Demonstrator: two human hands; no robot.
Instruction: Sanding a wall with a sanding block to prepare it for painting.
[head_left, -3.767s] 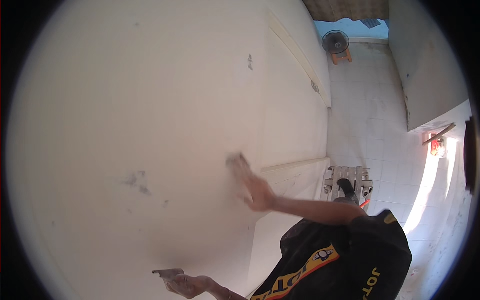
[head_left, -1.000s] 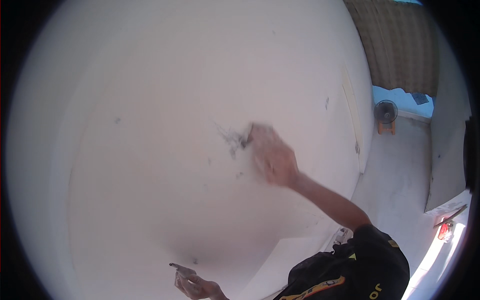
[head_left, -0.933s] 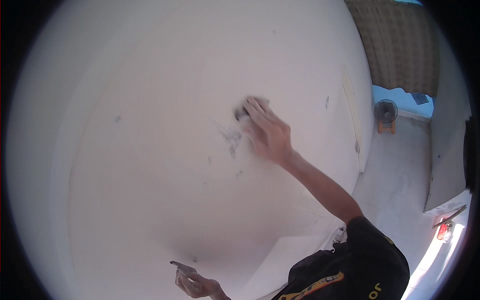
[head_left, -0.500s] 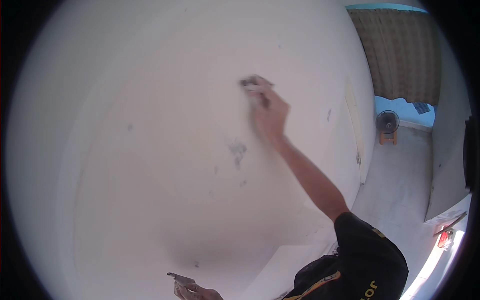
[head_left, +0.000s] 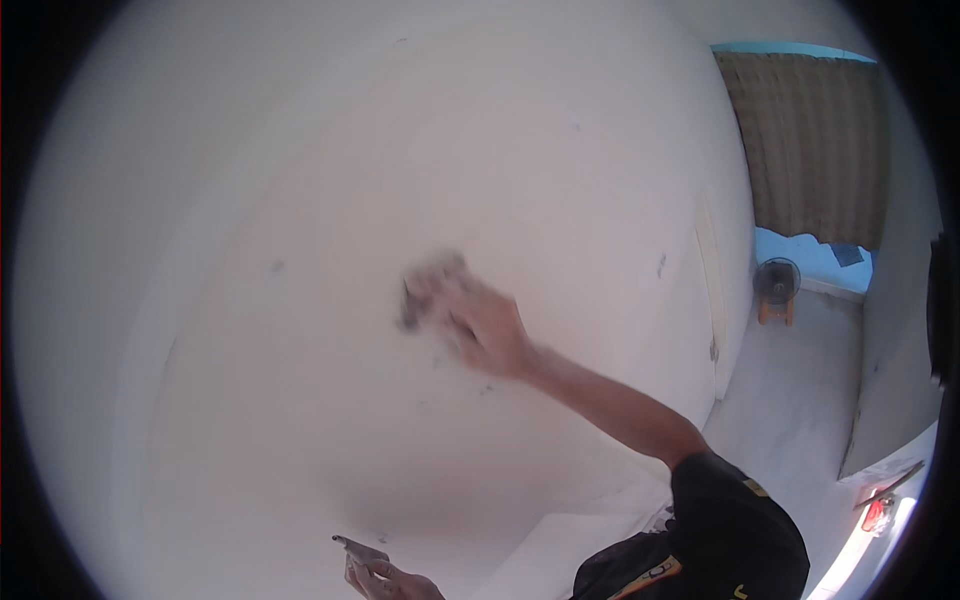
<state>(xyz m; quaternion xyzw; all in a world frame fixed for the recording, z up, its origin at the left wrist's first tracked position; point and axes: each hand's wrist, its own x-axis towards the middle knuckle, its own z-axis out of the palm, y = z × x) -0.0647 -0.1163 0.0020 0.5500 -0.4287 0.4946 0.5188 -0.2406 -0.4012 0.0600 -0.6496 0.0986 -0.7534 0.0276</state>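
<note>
Against the off-white wall (head_left: 280,400), my right hand (head_left: 488,322) is closed on a flat scraper (head_left: 409,304) with a dark edge. Hand and tool are smeared by motion, so the scraper's exact form is unclear. They cover much of a grey patch on the wall, and small grey spots (head_left: 486,390) show just below the hand. Low in the view, my left hand (head_left: 398,582) grips a second flat grey scraper (head_left: 362,548), seen nearly edge-on. That hand is held away from the right one, and its lower part is cut off by the frame.
A further grey spot (head_left: 277,266) marks the wall to the left. On the right, a standing fan (head_left: 777,282) sits on an orange-brown stool (head_left: 776,313) below a brown curtain (head_left: 808,145). A red object (head_left: 877,515) lies near the bright lower-right edge.
My right hand has swept down and left across the wall with its scraper, onto the grey patch. My left hand keeps its hold and has barely moved. The view has shifted slightly upward.
</note>
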